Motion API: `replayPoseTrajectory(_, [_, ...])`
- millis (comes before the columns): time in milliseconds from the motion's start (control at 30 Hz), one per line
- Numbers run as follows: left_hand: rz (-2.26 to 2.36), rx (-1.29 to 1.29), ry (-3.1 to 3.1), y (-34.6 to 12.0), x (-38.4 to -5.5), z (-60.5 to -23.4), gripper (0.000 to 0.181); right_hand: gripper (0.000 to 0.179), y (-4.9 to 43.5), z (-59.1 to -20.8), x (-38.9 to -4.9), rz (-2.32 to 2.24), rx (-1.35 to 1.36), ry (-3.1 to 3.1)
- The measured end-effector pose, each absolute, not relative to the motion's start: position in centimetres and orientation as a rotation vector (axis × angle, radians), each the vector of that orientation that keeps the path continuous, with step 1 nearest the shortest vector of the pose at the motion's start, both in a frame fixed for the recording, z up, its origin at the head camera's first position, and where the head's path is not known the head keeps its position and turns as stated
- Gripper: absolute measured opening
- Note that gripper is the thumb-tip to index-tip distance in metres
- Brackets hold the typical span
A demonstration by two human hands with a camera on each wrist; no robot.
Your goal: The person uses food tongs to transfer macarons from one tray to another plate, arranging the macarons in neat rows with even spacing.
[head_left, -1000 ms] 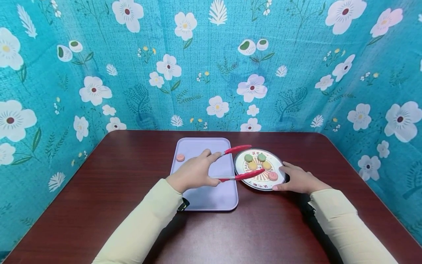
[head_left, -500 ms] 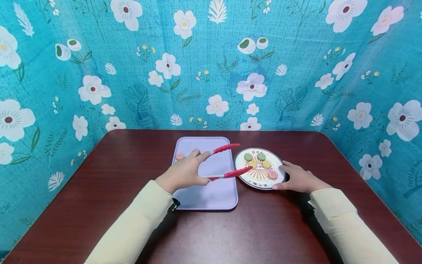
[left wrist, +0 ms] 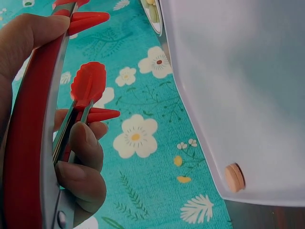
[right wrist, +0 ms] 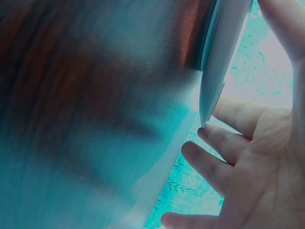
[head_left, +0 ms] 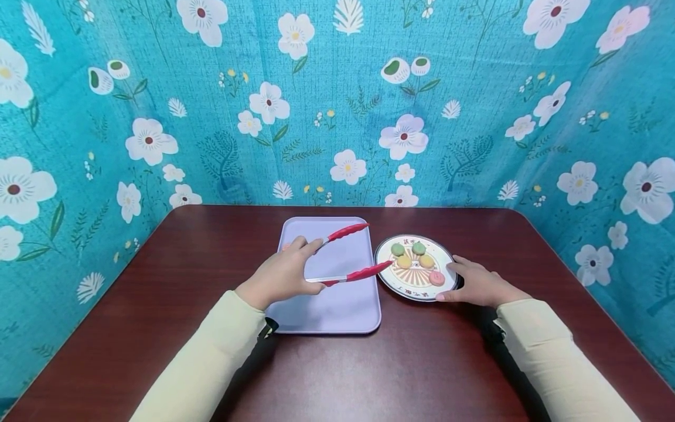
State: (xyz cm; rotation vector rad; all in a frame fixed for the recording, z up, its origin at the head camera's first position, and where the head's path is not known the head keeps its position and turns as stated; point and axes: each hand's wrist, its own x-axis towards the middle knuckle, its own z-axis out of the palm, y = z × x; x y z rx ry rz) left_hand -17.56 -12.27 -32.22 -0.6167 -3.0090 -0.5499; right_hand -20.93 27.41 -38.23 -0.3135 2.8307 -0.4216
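Note:
My left hand grips a pair of red-tipped metal tongs above the lilac tray. The tongs' arms stand spread, with nothing between their tips; the lower tip reaches over the plate's left rim. A pink macaron lies in the tray's corner, mostly hidden by the hand in the head view. On the round plate are two green macarons, two yellow ones and a pink macaron. My right hand rests its thumb and extended fingers on the plate's right rim.
Tray and plate stand side by side on a dark reddish-brown table. A blue flowered cloth hangs behind it and at both sides. The table's far edge runs just beyond the tray.
My left hand has moved left with the tongs, drawing them off the plate's middle and over the tray. It now covers most of the tray's macaron. My right hand stays at the plate.

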Motion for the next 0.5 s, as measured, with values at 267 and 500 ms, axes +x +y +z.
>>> replayPoseTrajectory(267, [-0.612, -0.552, -3.01, -13.4, -17.5, -31.9, 0.089, 0.113, 27.5, -38.1, -21.0, -0.432, -0.308, 2.818])
replayPoseTrajectory(500, [-0.685, -0.456, -3.026, -14.4, -17.3, -32.0, 0.093, 0.113, 27.4, -38.0, -20.9, -0.427, -0.306, 2.813])
